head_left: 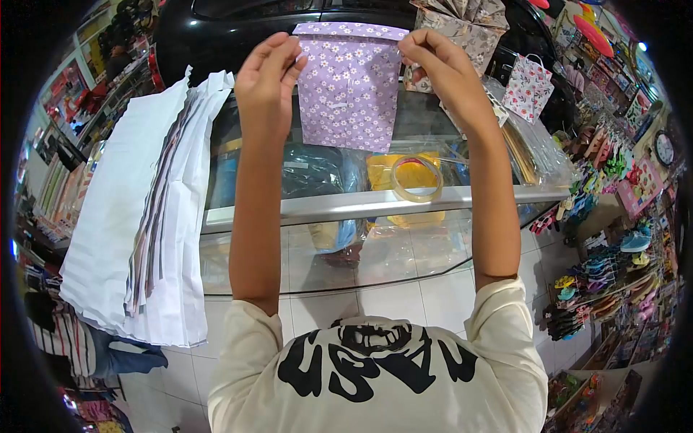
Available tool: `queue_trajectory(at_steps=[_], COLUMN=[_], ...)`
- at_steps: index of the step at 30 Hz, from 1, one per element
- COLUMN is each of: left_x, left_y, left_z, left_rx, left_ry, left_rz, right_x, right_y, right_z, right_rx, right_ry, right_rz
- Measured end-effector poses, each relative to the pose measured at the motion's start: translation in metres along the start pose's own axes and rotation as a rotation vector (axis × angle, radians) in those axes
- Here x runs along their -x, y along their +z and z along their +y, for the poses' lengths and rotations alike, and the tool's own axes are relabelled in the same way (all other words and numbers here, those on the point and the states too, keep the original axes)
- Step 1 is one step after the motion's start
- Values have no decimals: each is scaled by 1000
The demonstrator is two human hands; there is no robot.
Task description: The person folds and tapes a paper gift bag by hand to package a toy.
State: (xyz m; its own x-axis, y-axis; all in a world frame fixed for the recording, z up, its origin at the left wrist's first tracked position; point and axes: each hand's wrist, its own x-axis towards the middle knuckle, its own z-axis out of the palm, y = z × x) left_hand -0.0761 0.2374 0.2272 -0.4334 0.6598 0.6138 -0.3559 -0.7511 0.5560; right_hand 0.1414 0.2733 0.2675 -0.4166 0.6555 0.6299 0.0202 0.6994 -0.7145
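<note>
A purple paper bag with white flowers hangs upright between my hands over the glass counter. Its top edge is folded over into a flap. My left hand pinches the upper left corner at the fold. At the upper right corner, my right hand has thumb and fingers pressed on the same fold. A roll of clear tape lies on the counter just below the bag, near the metal edge.
Left on the counter lies a stack of large white sheets. Behind my right hand are grey-brown patterned bags and a small floral gift bag. A silver rail edges the counter. Hanging goods crowd the right side.
</note>
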Motion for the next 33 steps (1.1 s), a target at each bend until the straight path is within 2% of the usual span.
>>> queue_trajectory(at_steps=[5, 10, 14, 23, 26, 33], left_x=[-25, -36, -41, -45, -46, -50], left_y=[0, -9, -11, -13, -16, -15], left_z=[6, 0, -6, -2, -4, -5], left_rx=[-141, -372, -372, -412, -396, -438], left_ry=[40, 22, -31, -85, -84, -80], left_rz=[3, -12, -55, -88, -101, -90], right_x=[-22, -23, -34, -33, -29, -33], right_y=[1, 1, -6, 4, 8, 12], right_z=[12, 10, 16, 16, 12, 21], right_rx=[217, 236, 229, 372, 339, 283], right_ry=[-147, -78, 53, 35, 114, 55], right_rz=[173, 151, 113, 217, 254, 353])
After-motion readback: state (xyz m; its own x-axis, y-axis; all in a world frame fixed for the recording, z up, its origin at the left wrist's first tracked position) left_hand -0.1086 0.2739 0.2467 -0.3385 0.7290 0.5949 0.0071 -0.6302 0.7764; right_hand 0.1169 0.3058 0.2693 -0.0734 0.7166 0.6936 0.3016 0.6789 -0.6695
